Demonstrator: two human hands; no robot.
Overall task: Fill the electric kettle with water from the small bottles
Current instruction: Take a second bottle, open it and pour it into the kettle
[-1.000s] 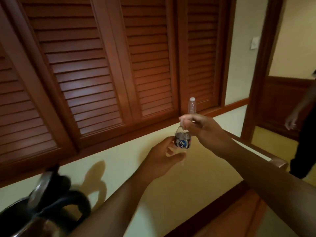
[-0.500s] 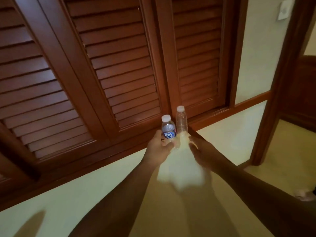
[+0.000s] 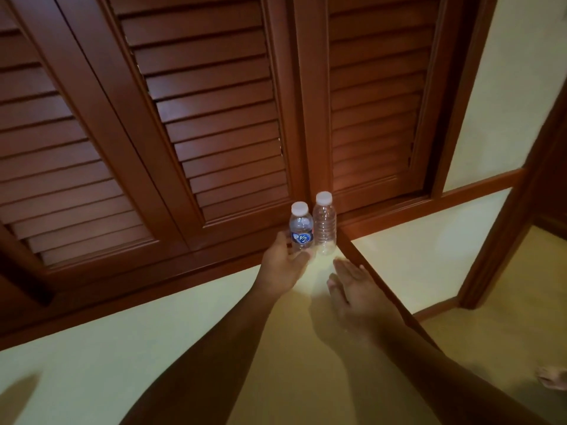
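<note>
The left hand (image 3: 283,265) wraps its fingers around the base of the labelled bottle (image 3: 301,227). Touching it, just beyond the spread, empty fingers of the right hand (image 3: 352,289), stands the clear bottle (image 3: 324,223), capped and upright.

Labelled bottle (image 3: 301,229) stands just left of plain bottle (image 3: 324,227).

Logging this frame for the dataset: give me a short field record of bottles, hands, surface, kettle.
labelled bottle: upright, white cap on, blue label, stands on the surface
plain bottle: upright, white cap on, no label, just right of the labelled one, by the corner
left hand: fingers around the labelled bottle's base
right hand: open, flat, holds nothing, apart from the plain bottle
surface: pale, wood-trimmed, below louvred doors
kettle: not in view
</note>
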